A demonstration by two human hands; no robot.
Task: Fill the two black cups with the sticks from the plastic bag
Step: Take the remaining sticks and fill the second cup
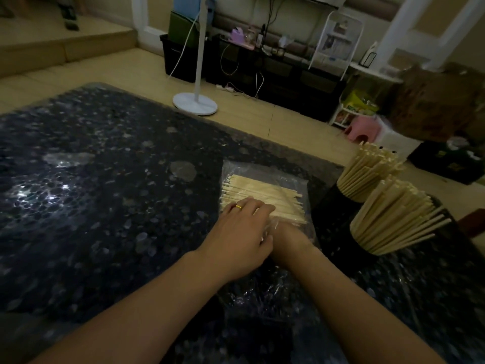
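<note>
**Both hands at the bag of sticks**

My left hand (242,227) lies with fingers spread flat on the sticks (265,198) in the plastic bag (294,177) on the counter (105,179). My right hand (286,236) is mostly hidden behind it; I cannot tell its grip. Two black cups (367,248), packed with sticks, stand to the right.

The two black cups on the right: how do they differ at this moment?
The near cup sits closer to the person and lower in view; the far cup stands behind it, toward the table edge. The near cup's sticks fan out rightward, some leaning almost flat; the far cup's sticks stand in a tighter bundle. Both are black and packed with pale sticks.
</note>
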